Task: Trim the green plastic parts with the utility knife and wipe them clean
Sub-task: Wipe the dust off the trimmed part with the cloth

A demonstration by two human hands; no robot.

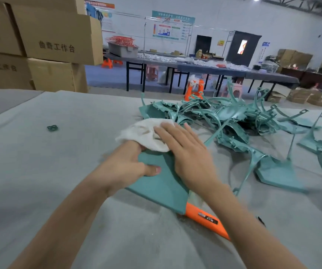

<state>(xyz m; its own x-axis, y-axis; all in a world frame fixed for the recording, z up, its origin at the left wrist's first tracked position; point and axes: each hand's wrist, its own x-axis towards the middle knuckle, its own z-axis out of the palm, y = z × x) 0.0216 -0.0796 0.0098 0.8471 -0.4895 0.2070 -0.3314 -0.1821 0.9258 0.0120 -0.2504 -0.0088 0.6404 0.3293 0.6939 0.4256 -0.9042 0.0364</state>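
A flat green plastic part (162, 183) lies tilted in front of me on the grey table (49, 171). My left hand (125, 167) grips its left edge, thumb on top. With straight fingers, my right hand (183, 150) presses a white cloth (142, 133) onto the part's far end. The orange utility knife (204, 220) lies on the table under the part's near corner, partly hidden by my right forearm.
A heap of green plastic parts (224, 119) covers the table's far right, with loose ones (280, 171) to the right. A small green offcut (52, 128) lies at the left. Cardboard boxes (55, 39) stand stacked behind the table's left.
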